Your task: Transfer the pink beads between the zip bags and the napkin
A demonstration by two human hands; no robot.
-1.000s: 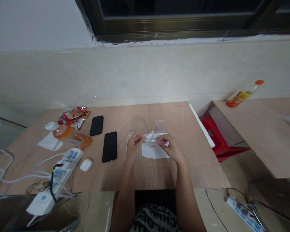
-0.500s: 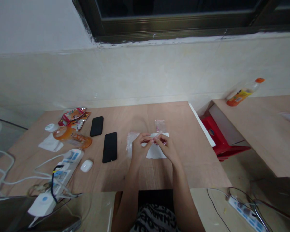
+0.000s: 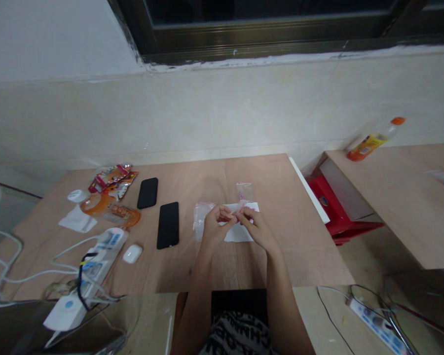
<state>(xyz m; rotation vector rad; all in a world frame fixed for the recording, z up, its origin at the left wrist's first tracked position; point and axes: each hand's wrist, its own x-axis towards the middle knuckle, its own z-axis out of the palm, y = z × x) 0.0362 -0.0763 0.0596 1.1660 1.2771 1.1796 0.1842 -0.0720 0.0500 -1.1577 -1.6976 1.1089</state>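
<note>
Brought left grip (image 3: pixel 215 226) and right grip (image 3: pixel 258 228) together over paper (image 3: pixel 240 233) since a second ago. Pinching clear film (image 3: pixel 241 204) with right; can't tell for left. Now working two-handed at one spot.

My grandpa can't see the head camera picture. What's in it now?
A person's left hand and right hand hold a small piece of clear plastic over white paper on a wooden table. Two black phones and an orange bottle sit to the left.
</note>
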